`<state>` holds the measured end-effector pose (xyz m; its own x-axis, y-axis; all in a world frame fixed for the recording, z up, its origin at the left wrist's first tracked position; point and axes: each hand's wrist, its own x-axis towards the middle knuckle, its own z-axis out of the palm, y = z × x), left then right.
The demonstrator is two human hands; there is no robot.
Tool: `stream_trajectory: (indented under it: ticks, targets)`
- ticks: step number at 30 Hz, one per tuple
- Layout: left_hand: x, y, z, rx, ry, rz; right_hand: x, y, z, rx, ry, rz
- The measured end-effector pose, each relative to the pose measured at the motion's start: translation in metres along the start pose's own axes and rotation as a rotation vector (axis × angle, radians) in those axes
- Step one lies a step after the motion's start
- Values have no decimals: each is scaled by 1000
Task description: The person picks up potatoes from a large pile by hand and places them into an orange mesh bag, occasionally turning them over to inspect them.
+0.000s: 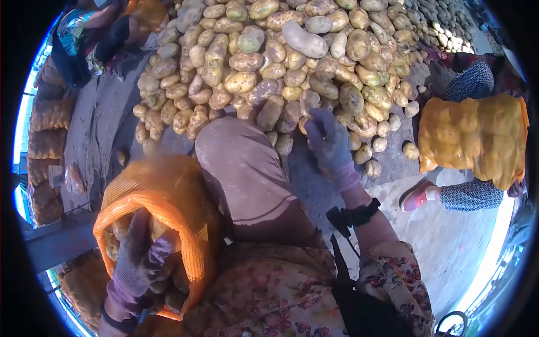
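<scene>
My left hand (140, 261), in a purple knit glove, reaches into the mouth of an orange mesh sack (193, 230) beside my left leg. Its fingers are apart over the potatoes inside, and some fingertips are partly hidden among them. My right hand (332, 143), gloved the same way, hovers at the near edge of a large potato pile (281, 62). The fingers there are bent but apart, with nothing visible between them. Loose potatoes (364, 153) lie just to the right of that hand.
A filled orange mesh sack (471, 135) stands at right, by a person's patterned trouser leg (471, 196) and pink shoe (416, 195). Another person (95, 39) sits at upper left. Stacked sacks (50, 118) line the left side. My bent knee (236, 151) is between my hands.
</scene>
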<state>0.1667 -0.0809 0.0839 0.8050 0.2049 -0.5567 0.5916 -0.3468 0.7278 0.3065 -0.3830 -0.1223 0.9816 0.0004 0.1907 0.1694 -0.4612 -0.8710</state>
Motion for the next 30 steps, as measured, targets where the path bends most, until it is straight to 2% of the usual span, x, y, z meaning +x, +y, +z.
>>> stream_trajectory:
  ticks: [1, 2, 3, 6, 7, 10, 11, 12, 14, 15, 18, 19, 21, 23, 24, 25, 26, 27, 28, 30]
  targets:
    - [0, -2, 0, 37, -18, 118, -2, 63, -2, -136, 30, 96]
    - [0, -7, -4, 50, -6, 117, -19, 122, -9, 13, 23, 405]
    - [0, -12, -9, 62, 5, 113, -41, 206, -13, -488, -29, 307]
    - [-3, -12, -15, 93, -4, 7, -83, 194, -12, -212, 128, 496]
    - [-5, -21, -23, 147, 5, -21, -95, 196, -6, -330, 7, 291]
    - [-5, -18, -23, 172, 19, -82, -122, 201, 37, -1076, 22, 78]
    - [-1, -14, -24, 243, 3, -9, -116, 208, 43, -1083, -39, 178]
    - [3, -10, -25, 313, -9, 66, -105, 217, 43, -923, -75, 302]
    - [5, -10, -34, 636, -96, 362, -91, 198, 32, -603, -176, 554]
    - [3, -14, -28, 629, 0, 435, -85, 201, 30, -391, -154, 588]
    - [-1, -14, -36, 495, -93, 416, -57, 134, -2, 667, -255, 563]
    - [-6, -1, -31, 317, -151, 278, -43, 101, -12, 889, -298, 584]
    - [-8, -11, -33, 211, -169, 253, -21, 30, -23, 1333, -392, 622]
    - [-14, -13, -36, 35, -195, 172, 3, -13, -16, 1310, -348, 531]
    - [-12, -32, -42, 49, -184, 199, 15, -33, -9, 1303, -335, 485]
    - [-12, -36, -42, 25, -187, 193, 23, -53, -3, 1053, -335, 399]
    - [-14, -33, -41, 0, -192, 184, 28, -74, 5, 1092, -359, 386]
    - [-19, -27, -41, 72, -174, 231, 36, -96, 14, 1129, -392, 372]
    - [-21, -24, -40, 57, -188, 189, 41, -120, 21, 1166, -426, 368]
    - [-26, -22, -42, -82, -228, 126, 43, -177, 29, 1245, -638, 262]
